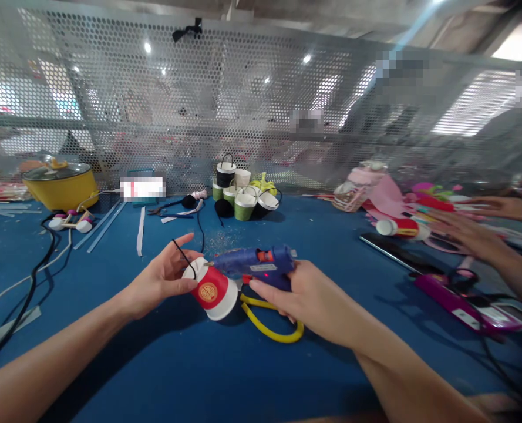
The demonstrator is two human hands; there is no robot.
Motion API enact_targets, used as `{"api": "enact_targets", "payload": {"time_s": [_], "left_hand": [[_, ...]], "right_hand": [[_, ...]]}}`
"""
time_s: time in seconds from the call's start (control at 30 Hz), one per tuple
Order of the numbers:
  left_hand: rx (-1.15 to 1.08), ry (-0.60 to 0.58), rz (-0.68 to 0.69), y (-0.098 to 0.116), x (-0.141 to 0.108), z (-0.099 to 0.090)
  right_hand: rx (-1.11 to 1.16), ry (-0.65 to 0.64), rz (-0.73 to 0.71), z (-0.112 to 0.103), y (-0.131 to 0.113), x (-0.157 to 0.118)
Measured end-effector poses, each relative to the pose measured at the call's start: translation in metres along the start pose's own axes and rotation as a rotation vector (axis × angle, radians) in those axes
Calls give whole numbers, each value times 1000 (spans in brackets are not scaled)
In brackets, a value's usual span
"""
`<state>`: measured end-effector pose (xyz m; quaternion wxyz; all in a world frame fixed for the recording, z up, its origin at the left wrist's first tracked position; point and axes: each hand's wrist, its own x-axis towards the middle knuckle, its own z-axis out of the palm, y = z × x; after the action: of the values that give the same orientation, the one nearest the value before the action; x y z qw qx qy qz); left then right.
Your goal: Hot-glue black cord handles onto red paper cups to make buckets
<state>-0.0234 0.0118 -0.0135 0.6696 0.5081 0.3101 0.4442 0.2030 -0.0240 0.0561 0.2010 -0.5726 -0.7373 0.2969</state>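
A white paper cup [222, 302] with a red band and a gold emblem lies tilted in my left hand [171, 274], whose fingers and thumb grip it near its end. A black cord [184, 256] rises from that same end. My right hand [307, 299] is wrapped round a blue glue gun [243, 261] with a small red light. The gun's nozzle points left, at the cup's end near the cord; whether they touch I cannot tell. Below the gun, beside my right fingers, lies a curved yellow loop [267, 332].
Several small cups [244, 207] with cord handles stand behind. A yellow pot [62, 187], white strips [141, 232] and cables [34, 282] are at the left. On the right are a phone [388, 254], a purple power strip [450, 299] and another person's hands [467, 235].
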Motion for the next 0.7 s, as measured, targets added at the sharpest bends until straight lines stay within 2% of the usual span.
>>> {"api": "enact_targets", "payload": {"time_s": [0.2,0.33,0.43,0.5,0.57,0.63,0.7], "left_hand": [[2,-3,13,-2,1,-2],[26,-5,7,-2,0,-3],[32,-6,12,-2,0,-3],[33,6,15,-2,0,-2],[35,21,13,-1,0,-2],[31,24,18,0,-1,-2],[24,16,13,1,-1,-1]], "right_hand": [[42,39,42,2,-3,3],[84,8,40,1,-2,6],[188,-19,25,-2,6,15],[259,24,8,-5,17,25],[280,138,1,-7,31,39],[194,232,27,-8,44,54],[59,256,126,-6,57,70]]}}
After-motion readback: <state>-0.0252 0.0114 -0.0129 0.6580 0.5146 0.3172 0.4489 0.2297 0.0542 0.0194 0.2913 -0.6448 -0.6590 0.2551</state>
